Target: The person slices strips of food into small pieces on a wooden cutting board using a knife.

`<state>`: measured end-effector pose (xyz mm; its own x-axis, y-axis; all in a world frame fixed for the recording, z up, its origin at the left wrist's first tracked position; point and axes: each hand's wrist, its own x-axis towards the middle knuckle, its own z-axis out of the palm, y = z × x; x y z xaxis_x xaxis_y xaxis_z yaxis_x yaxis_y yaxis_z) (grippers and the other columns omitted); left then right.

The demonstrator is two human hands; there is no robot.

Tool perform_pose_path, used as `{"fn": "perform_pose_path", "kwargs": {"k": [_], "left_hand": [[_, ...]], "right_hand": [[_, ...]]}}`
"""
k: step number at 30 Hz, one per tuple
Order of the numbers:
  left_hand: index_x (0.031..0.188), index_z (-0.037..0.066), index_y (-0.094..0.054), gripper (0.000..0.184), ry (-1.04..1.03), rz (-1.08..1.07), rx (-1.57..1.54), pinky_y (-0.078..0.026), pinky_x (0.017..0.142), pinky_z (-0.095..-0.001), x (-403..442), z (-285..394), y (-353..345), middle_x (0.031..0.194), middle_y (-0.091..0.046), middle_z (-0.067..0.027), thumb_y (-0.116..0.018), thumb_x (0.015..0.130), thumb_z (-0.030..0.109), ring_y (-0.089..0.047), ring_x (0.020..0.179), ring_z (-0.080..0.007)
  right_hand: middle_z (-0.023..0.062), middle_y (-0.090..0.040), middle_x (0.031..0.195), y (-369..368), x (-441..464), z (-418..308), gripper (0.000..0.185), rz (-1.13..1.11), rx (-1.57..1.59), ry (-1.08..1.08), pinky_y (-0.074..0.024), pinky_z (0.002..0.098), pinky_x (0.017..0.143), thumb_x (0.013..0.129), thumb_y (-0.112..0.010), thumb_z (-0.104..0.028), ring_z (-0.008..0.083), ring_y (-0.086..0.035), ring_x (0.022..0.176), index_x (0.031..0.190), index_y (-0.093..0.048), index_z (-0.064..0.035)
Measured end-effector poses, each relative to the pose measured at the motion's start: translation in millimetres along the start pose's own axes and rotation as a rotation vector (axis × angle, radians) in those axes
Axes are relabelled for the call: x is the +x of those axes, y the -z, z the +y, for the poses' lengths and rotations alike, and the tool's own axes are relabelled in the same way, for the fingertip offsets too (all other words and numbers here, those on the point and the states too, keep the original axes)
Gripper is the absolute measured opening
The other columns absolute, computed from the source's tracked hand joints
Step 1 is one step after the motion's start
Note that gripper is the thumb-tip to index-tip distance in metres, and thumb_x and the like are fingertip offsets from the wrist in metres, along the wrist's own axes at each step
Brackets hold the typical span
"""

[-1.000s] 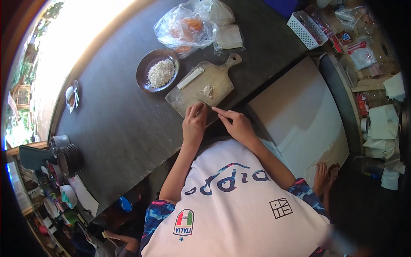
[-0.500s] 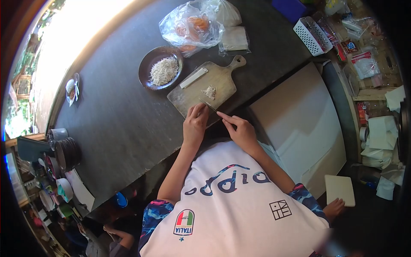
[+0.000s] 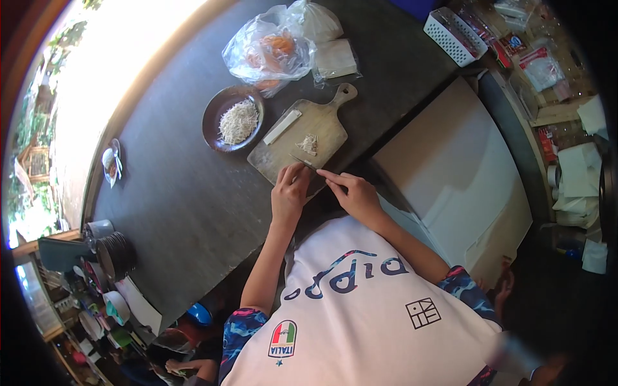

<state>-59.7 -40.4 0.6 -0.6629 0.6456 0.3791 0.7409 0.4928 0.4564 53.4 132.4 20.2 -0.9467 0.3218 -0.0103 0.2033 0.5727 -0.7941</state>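
Observation:
A wooden cutting board (image 3: pixel 309 119) with a handle lies on the dark table. On it rest a pale rectangular strip (image 3: pixel 282 127) and a small pile of thin shreds (image 3: pixel 309 143). My right hand (image 3: pixel 352 193) grips a small knife (image 3: pixel 304 161), index finger stretched along it, its blade pointing left over the board's near edge. My left hand (image 3: pixel 290 190) is closed at that edge beside the blade; what its fingers hold is hidden. A brown bowl (image 3: pixel 209 122) of pale shreds (image 3: pixel 239 122) stands left of the board.
Behind the board lie a clear plastic bag (image 3: pixel 267 51) with orange contents and a wrapped pale block (image 3: pixel 336 59). A white perforated basket (image 3: pixel 454 38) stands back right. Stacked dark plates (image 3: pixel 116 254) are at left. Other people's hands show at the lower left and lower right.
The whole view has shifted and turned slightly. Both hands stay at the board's near edge with the knife. At lower right, the pale board seen half a second ago beside another person's hand is out of sight.

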Motion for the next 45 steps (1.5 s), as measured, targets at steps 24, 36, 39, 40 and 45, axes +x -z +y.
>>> {"fn": "perform_pose_path", "kwargs": {"k": [24,36,39,40,45], "left_hand": [[0.113,0.003,-0.082,0.029,-0.022,0.008,-0.063,-0.061,0.097,-0.0408,-5.8,-7.1,-1.6,0.126,-0.072,-0.0079,-0.074,0.085,0.001,-0.071,0.119,-0.03],[0.114,0.002,-0.082,0.032,-0.04,-0.015,-0.077,-0.061,0.098,-0.0411,-4.9,-9.8,1.7,0.126,-0.073,-0.0098,-0.075,0.083,0.002,-0.071,0.119,-0.0316],[0.115,0.002,-0.083,0.033,-0.037,-0.012,-0.095,-0.061,0.098,-0.0408,-3.3,-13.6,3.6,0.126,-0.073,-0.0096,-0.075,0.083,0.002,-0.071,0.118,-0.0316],[0.115,0.003,-0.083,0.033,-0.044,-0.009,-0.09,-0.061,0.097,-0.0406,-3.6,-13.2,4.6,0.126,-0.073,-0.0096,-0.075,0.083,0.002,-0.071,0.118,-0.0317],[0.116,0.003,-0.082,0.034,-0.054,-0.001,-0.11,-0.061,0.097,-0.0404,-3.7,-13.8,4.0,0.126,-0.074,-0.0083,-0.075,0.083,0.001,-0.071,0.117,-0.0319]], "right_hand": [[0.0101,-0.075,0.092,-1.7,-1.8,-5.7,0.035,0.012,-0.022,-0.004,-0.0622,0.0453,0.072,0.108,-0.068,-0.027,0.0339,-0.076,0.084,0.141,-0.076,-0.0328],[0.0106,-0.076,0.094,-2.3,-2.0,-4.5,0.035,0.004,0.004,0.004,-0.0624,0.0457,0.073,0.107,-0.069,-0.025,0.0348,-0.077,0.086,0.141,-0.076,-0.0332],[0.011,-0.076,0.095,3.9,-4.6,-6.9,0.035,-0.027,-0.006,-0.018,-0.0626,0.0456,0.074,0.108,-0.069,-0.025,0.0351,-0.077,0.087,0.141,-0.076,-0.0328],[0.0111,-0.076,0.095,5.1,-8.4,-6.4,0.035,-0.042,-0.012,-0.036,-0.0627,0.0455,0.074,0.108,-0.068,-0.026,0.0352,-0.077,0.087,0.141,-0.076,-0.0326],[0.0118,-0.078,0.098,-1.7,-0.3,-2.5,0.035,-0.013,0.035,-0.001,-0.063,0.0462,0.076,0.108,-0.067,-0.026,0.0357,-0.077,0.09,0.142,-0.076,-0.0324]]}}
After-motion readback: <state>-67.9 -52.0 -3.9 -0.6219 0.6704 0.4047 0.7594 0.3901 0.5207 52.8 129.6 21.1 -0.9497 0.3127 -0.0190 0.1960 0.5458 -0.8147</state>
